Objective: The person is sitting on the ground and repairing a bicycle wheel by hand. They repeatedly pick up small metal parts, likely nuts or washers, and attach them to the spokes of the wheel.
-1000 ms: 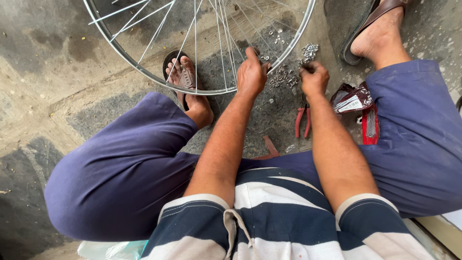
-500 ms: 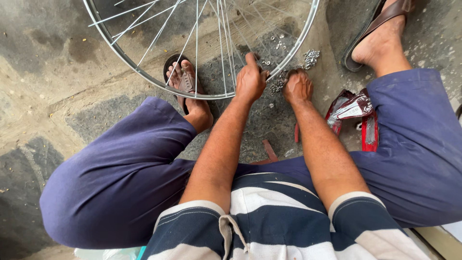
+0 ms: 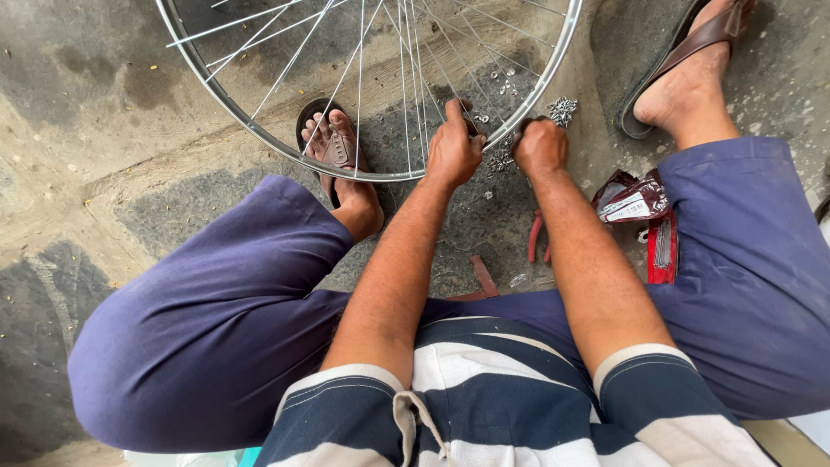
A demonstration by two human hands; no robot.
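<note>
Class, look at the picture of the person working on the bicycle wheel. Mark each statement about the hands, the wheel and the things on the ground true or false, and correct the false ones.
1. Both hands are at the wheel rim. True: the left hand and right hand are side by side at its lower edge.
2. The wheel has a tyre fitted. False: the metal rim is bare, with only thin spokes.
3. Red-handled pliers lie on the ground between the legs. True.
4. The person is barefoot. False: both feet wear brown sandals.
5. A red packet lies by the right leg. True.
</note>
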